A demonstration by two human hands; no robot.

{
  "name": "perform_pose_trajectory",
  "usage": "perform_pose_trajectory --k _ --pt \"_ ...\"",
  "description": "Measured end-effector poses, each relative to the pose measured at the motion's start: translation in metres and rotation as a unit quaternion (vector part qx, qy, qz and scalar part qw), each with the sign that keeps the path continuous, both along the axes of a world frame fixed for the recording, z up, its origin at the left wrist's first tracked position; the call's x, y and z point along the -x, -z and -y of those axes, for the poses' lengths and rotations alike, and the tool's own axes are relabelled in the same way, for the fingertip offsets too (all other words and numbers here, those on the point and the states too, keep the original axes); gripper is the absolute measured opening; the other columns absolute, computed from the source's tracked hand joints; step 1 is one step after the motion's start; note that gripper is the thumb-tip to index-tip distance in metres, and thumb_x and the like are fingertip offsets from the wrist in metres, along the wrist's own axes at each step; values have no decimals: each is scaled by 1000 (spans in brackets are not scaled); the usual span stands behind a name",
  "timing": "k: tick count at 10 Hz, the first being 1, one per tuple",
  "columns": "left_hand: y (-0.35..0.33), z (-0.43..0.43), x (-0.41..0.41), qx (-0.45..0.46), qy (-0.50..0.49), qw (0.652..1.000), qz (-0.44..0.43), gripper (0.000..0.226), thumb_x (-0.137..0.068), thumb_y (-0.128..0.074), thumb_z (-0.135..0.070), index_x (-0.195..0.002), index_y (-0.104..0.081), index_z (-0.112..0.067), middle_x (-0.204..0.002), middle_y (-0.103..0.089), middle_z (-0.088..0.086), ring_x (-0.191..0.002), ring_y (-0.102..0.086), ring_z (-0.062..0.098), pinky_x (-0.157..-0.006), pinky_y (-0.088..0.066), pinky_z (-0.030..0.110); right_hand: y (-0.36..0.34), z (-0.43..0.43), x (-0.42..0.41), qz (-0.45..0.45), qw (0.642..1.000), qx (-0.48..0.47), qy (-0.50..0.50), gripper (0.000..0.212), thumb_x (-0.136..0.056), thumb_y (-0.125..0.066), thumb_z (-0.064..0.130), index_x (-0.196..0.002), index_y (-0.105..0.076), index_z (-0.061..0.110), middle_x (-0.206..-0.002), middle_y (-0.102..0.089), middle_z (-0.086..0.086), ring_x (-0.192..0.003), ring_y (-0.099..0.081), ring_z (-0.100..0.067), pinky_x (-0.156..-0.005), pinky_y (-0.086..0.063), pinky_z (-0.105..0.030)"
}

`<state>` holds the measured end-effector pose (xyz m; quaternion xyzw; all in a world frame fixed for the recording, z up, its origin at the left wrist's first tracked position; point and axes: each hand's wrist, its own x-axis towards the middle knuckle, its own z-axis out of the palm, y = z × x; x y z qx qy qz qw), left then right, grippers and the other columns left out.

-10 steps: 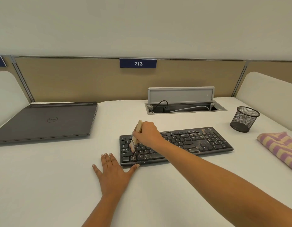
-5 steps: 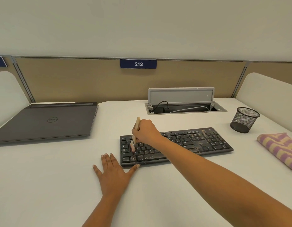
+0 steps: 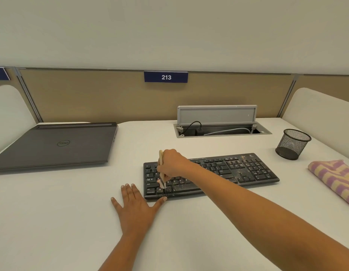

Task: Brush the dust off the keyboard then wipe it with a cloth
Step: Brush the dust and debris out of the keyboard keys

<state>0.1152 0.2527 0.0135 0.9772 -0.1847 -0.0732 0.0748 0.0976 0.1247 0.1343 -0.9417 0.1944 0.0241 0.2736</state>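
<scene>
While the right hand reaches out over the left end of the black keyboard, its fingers are curled round the pale handle of a small brush, held nearly upright – the bristles touch the keys close to the keyboard's lower left corner. Light specks of dust lie over the bottom rows and the near edge, and more show around the number pad. The left hand lies flat on the white desk just beside that corner, fingers spread, with the thumb tip touching the keyboard's front edge. The keyboard sits in the middle of the desk, slightly skewed. A striped purple-and-yellow cloth (folded or bunched, partly cut off by the frame) rests well apart at the right edge. Near it stands a black mesh pen cup. A closed dark laptop lies at far left – behind the keyboard, a cable tray stands open below a blue sign reading 213.
</scene>
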Motion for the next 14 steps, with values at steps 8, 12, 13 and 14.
perform_pose_trajectory --k 8,12,13,14 --pt "-4 0 1 -1 1 1000 -9 153 -28 40 -84 -151 -1 -4 -160 -2 11 -147 7 22 -114 3 55 -12 30 6 -52 994 -34 -93 30 -82 -70 10 -107 -63 -3 -102 -70 -17 -72 -66 -20 -69 -56 -26" --pt "-4 0 2 2 3 1000 -9 151 -29 39 -85 -151 0 -4 -160 -1 11 -147 9 22 -114 3 55 -3 19 5 84 995 9 60 24 -90 -55 15 -104 -63 -3 -101 -66 -18 -85 -64 -26 -75 -53 -30" --pt "-3 0 1 2 2 1000 -7 152 -28 39 -85 -151 0 -4 -160 -1 11 -147 8 22 -114 3 55 6 8 10 102 992 27 66 25 -94 -50 16 -102 -62 -4 -86 -59 -13 -76 -55 -22 -68 -45 -26" --pt "-2 0 1 6 1 1000 -6 149 -32 36 -86 -151 -1 -4 -160 -2 11 -147 8 22 -114 4 55 9 3 10 74 995 27 62 17 -94 -50 15 -94 -61 1 -72 -50 -7 -75 -51 -21 -58 -42 -24"
